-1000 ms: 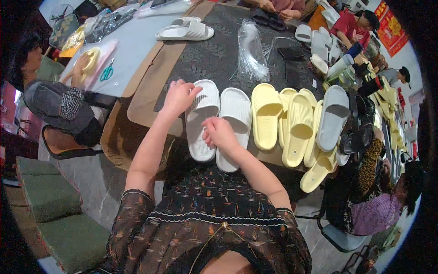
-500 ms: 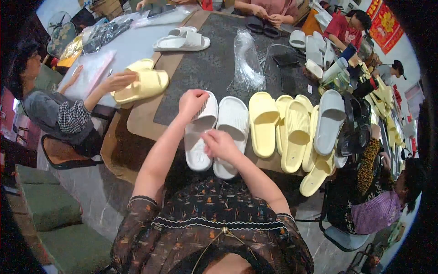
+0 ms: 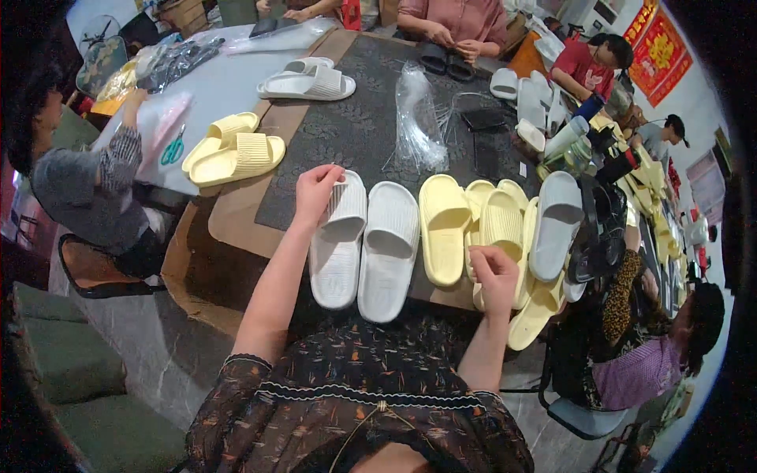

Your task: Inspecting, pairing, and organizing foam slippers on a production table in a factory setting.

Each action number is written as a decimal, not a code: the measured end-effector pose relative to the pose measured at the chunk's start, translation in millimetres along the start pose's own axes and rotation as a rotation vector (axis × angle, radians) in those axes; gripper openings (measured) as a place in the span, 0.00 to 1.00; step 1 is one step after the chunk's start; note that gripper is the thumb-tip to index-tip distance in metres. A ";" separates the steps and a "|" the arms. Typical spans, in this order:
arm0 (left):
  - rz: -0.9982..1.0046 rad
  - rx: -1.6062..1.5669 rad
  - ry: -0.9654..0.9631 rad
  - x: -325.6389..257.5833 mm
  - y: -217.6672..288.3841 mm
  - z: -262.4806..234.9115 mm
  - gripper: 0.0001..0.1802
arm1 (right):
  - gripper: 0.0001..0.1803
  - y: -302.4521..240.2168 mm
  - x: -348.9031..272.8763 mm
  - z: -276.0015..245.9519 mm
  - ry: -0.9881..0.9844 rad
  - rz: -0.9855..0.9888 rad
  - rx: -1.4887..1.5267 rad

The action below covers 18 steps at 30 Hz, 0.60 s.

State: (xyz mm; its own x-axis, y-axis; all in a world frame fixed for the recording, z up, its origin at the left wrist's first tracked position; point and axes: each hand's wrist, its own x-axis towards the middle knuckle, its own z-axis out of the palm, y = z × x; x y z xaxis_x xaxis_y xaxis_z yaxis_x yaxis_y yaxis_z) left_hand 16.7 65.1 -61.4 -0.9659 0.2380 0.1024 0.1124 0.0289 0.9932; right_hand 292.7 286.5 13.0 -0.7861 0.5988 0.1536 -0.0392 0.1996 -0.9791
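A pair of pale grey slippers lies at the table's near edge, a left slipper [image 3: 334,272] and a right slipper [image 3: 385,276], toes pointing away from me. My left hand [image 3: 315,195] is closed in a pinch at the left slipper's ribbed strap; whatever is between its fingertips is too small to make out. Over the yellow slippers to the right, my right hand [image 3: 497,272] is also pinched, its fingertips beside a ribbed yellow slipper [image 3: 502,225]. Any small thing in it cannot be made out. Between the hands lies a smooth yellow slipper [image 3: 443,236].
More yellow slippers and a darker grey slipper [image 3: 557,225] crowd the right, beside black sandals [image 3: 603,213]. A clear plastic bundle [image 3: 422,118] lies mid-table. Farther left are a yellow pair [image 3: 236,158], a grey pair [image 3: 309,81] and green scissors [image 3: 173,149]. Co-workers sit around the table.
My right hand has moved right, from over the left grey slipper to the yellow slippers. My left hand stays at the strap. The co-worker on the left has withdrawn a hand from the yellow pair.
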 end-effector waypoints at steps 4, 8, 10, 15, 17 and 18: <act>0.029 0.050 -0.006 1.8 0.4 -2.2 0.13 | 0.04 8.6 -3.0 31.0 -0.225 -0.020 0.811; 0.079 0.152 0.035 -1.2 3.4 -1.3 0.13 | 0.13 4.3 -12.0 55.9 -0.291 0.357 0.782; 0.064 0.188 0.092 -3.0 8.3 1.7 0.12 | 0.16 5.9 -11.2 64.7 -0.468 0.480 0.562; 0.468 0.448 0.000 -2.2 28.4 14.6 0.10 | 0.10 30.1 -13.1 87.7 -0.681 1.047 0.887; 0.525 0.420 -0.211 2.4 34.9 23.8 0.09 | 0.10 42.8 -7.1 95.6 -0.668 1.031 0.989; 0.525 0.420 -0.208 5.3 36.7 29.9 0.09 | 0.10 48.5 -2.1 100.1 -0.635 1.058 1.090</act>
State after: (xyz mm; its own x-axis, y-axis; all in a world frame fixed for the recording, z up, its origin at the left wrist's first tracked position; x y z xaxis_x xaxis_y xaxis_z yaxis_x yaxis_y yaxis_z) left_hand 22.7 96.4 -26.1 -0.6994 0.5024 0.5083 0.6726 0.2223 0.7058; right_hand 230.6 217.3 -48.2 -0.8451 -0.3432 -0.4099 0.4735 -0.8365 -0.2758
